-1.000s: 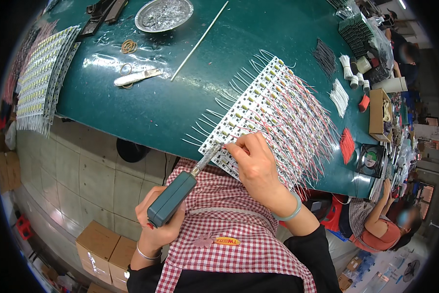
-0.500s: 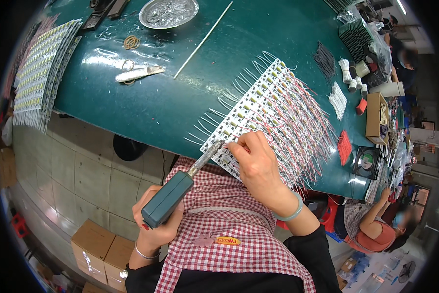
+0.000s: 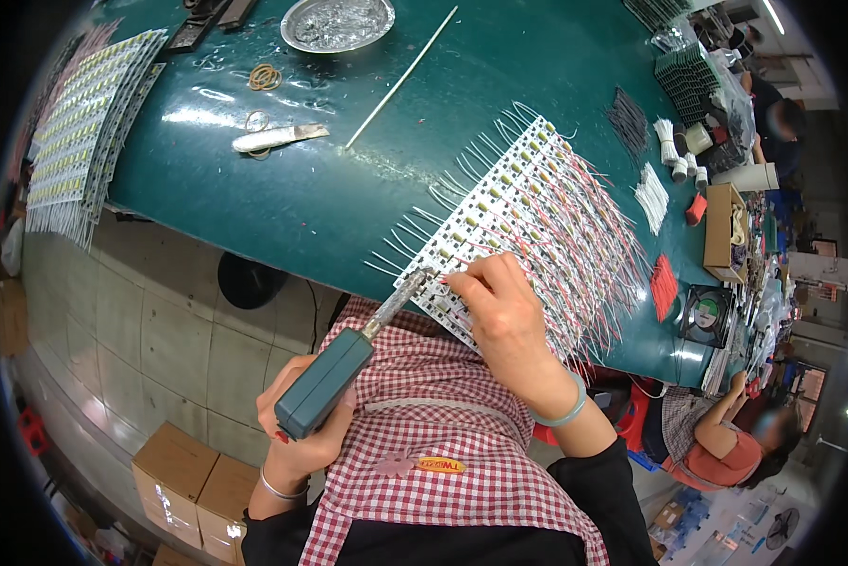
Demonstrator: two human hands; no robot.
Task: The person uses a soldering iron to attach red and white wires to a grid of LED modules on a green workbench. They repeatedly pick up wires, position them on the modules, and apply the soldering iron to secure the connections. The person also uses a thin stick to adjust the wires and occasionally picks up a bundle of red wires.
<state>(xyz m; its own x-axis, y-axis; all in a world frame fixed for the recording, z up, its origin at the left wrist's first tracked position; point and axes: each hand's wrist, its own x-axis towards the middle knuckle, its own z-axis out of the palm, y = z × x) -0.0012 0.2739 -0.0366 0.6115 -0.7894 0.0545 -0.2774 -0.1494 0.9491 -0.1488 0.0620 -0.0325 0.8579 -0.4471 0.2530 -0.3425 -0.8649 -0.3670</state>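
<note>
My left hand (image 3: 301, 443) is wrapped round a dark green soldering gun (image 3: 325, 385). Its metal barrel slants up and to the right, its tip at the near left edge of a white circuit board panel (image 3: 473, 219). The panel carries rows of small yellowish parts. White wires stick out along its left edge, and a dense spread of red and white wires (image 3: 589, 250) covers its right side. Over the near end of the panel, my right hand (image 3: 509, 316) pinches a thin red wire close to the soldering tip. Its fingers hide part of the board.
A stack of similar panels (image 3: 84, 123) hangs over the table's left edge. Beyond lie a metal dish (image 3: 337, 25), a thin stick (image 3: 402, 77), rubber bands (image 3: 265, 77) and a white-wrapped tool (image 3: 278, 139). Wire bundles (image 3: 651, 198) and a small fan (image 3: 707, 313) are at right. Co-workers sit beyond.
The view has shifted slightly, so the table things appear a little further right. My right hand has moved slightly right with the wire. The soldering gun stays at the panel's near edge.
</note>
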